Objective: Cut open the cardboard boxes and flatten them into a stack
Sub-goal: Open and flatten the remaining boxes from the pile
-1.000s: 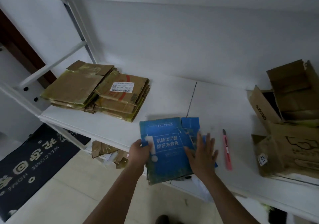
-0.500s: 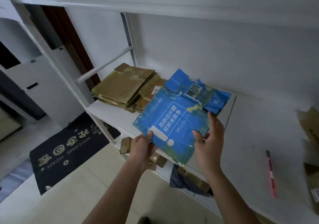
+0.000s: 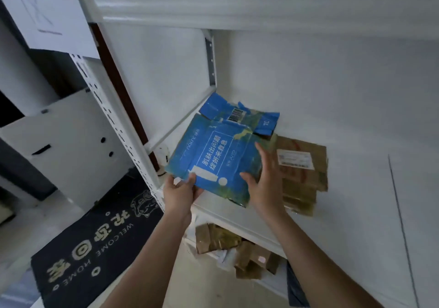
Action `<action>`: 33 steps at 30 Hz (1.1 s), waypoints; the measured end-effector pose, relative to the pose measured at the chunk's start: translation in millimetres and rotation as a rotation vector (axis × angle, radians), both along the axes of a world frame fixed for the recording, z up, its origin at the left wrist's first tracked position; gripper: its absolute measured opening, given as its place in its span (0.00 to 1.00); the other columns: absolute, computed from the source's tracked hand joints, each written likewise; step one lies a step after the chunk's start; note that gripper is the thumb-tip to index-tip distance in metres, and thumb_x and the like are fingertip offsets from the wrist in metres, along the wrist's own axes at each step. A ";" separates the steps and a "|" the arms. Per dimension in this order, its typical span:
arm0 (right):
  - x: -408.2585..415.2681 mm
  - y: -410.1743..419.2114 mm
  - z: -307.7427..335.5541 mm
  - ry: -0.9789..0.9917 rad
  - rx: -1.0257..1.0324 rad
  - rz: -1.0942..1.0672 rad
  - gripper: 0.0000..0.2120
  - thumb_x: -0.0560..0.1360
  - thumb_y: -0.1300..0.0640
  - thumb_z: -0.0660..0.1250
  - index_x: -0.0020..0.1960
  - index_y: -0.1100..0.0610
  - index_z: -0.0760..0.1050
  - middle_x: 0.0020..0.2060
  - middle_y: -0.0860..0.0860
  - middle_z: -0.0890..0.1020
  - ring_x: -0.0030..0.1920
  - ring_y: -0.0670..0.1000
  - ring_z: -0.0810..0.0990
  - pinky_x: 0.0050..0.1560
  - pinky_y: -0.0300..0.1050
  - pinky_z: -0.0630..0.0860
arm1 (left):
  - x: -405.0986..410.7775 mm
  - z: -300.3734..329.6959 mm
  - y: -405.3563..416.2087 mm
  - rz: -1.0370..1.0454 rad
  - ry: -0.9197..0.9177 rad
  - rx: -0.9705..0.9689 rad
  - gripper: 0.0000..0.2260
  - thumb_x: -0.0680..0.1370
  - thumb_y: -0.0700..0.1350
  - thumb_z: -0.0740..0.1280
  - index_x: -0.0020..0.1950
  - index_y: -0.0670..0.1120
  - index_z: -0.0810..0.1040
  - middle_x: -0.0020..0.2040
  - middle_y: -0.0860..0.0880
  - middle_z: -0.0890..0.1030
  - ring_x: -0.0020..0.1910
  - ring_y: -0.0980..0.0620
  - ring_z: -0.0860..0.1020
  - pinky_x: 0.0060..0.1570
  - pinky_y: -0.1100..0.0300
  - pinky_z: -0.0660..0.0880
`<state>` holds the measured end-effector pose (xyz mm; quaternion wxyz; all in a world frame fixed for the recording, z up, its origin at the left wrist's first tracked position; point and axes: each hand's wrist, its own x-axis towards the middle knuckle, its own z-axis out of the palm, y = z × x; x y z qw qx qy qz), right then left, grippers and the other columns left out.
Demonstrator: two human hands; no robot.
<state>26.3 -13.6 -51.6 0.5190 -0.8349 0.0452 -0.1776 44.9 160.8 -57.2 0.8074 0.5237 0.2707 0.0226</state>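
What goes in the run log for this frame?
flattened blue box over brown stack | left hand grips corner | right hand open, steadying

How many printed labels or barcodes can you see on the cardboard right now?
2. A barcode on the flattened blue box's far flap, and a white shipping label on the brown stack. Covered pieces may hide others.

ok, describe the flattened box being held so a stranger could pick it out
Find the white shelf of the metal rack; at its left end lies a stack of flattened brown cardboard. Over that stack, the left hand and right hand hold the flattened blue box, the only blue piece, printed with white Chinese characters.
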 end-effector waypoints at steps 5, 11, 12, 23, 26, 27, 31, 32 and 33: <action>84.3 25.4 -12.1 0.158 -0.114 -0.093 0.22 0.78 0.64 0.67 0.71 0.60 0.70 0.69 0.56 0.72 0.67 0.51 0.70 0.66 0.29 0.62 | 79.8 -7.9 18.8 -0.151 -0.056 0.381 0.37 0.75 0.35 0.72 0.76 0.55 0.56 0.62 0.48 0.72 0.55 0.46 0.80 0.51 0.48 0.82; 137.0 30.7 -42.3 0.367 -0.373 -0.153 0.14 0.81 0.64 0.57 0.66 0.59 0.70 0.65 0.58 0.68 0.64 0.57 0.68 0.66 0.45 0.70 | 129.9 -54.2 20.9 -0.573 0.089 1.296 0.26 0.74 0.59 0.71 0.70 0.56 0.69 0.67 0.43 0.64 0.64 0.42 0.66 0.66 0.48 0.67; 139.1 33.7 -45.0 0.437 -0.483 -0.175 0.13 0.81 0.63 0.58 0.64 0.59 0.71 0.67 0.57 0.65 0.65 0.57 0.66 0.65 0.51 0.70 | 131.4 -61.5 22.2 -0.614 0.083 1.407 0.27 0.74 0.62 0.69 0.71 0.58 0.69 0.68 0.43 0.59 0.67 0.39 0.61 0.70 0.44 0.59; 160.6 22.1 -96.6 0.641 -0.721 0.206 0.38 0.79 0.70 0.57 0.80 0.45 0.46 0.80 0.50 0.41 0.79 0.58 0.38 0.77 0.55 0.49 | 150.2 -95.4 42.3 -0.885 -0.152 1.545 0.34 0.75 0.62 0.68 0.78 0.56 0.59 0.81 0.46 0.47 0.80 0.47 0.43 0.77 0.47 0.45; 163.7 22.9 -88.6 0.683 -0.742 0.229 0.37 0.79 0.71 0.55 0.80 0.44 0.48 0.80 0.50 0.41 0.79 0.57 0.39 0.77 0.57 0.49 | 143.6 -96.0 34.4 -0.877 -0.058 1.519 0.33 0.77 0.58 0.68 0.78 0.55 0.58 0.81 0.46 0.47 0.80 0.47 0.44 0.75 0.48 0.55; 166.2 24.2 -81.5 0.707 -0.736 0.245 0.36 0.80 0.71 0.55 0.80 0.45 0.49 0.80 0.50 0.41 0.79 0.57 0.39 0.77 0.57 0.51 | 143.4 -92.2 32.1 -0.880 -0.032 1.538 0.33 0.77 0.57 0.68 0.78 0.55 0.58 0.81 0.46 0.48 0.80 0.47 0.45 0.75 0.47 0.56; 161.4 24.6 -29.5 0.689 -0.668 0.309 0.39 0.78 0.73 0.57 0.80 0.45 0.48 0.80 0.53 0.47 0.79 0.57 0.48 0.74 0.55 0.61 | 141.6 -64.1 28.4 -0.901 0.010 1.693 0.29 0.77 0.58 0.68 0.76 0.54 0.64 0.78 0.44 0.58 0.79 0.45 0.53 0.77 0.45 0.46; 154.3 21.7 -18.0 0.612 -0.613 0.289 0.39 0.78 0.72 0.57 0.80 0.45 0.47 0.79 0.54 0.53 0.77 0.56 0.57 0.69 0.52 0.67 | 139.0 -54.5 28.4 -0.891 0.007 1.701 0.27 0.76 0.59 0.68 0.73 0.54 0.67 0.75 0.44 0.63 0.77 0.45 0.57 0.77 0.45 0.45; 143.9 17.9 -8.6 0.517 -0.547 0.251 0.37 0.79 0.70 0.57 0.79 0.44 0.48 0.77 0.55 0.60 0.72 0.54 0.66 0.61 0.47 0.73 | 136.3 -44.7 28.4 -0.879 -0.011 1.714 0.24 0.76 0.59 0.68 0.70 0.52 0.71 0.72 0.45 0.67 0.75 0.46 0.61 0.77 0.44 0.45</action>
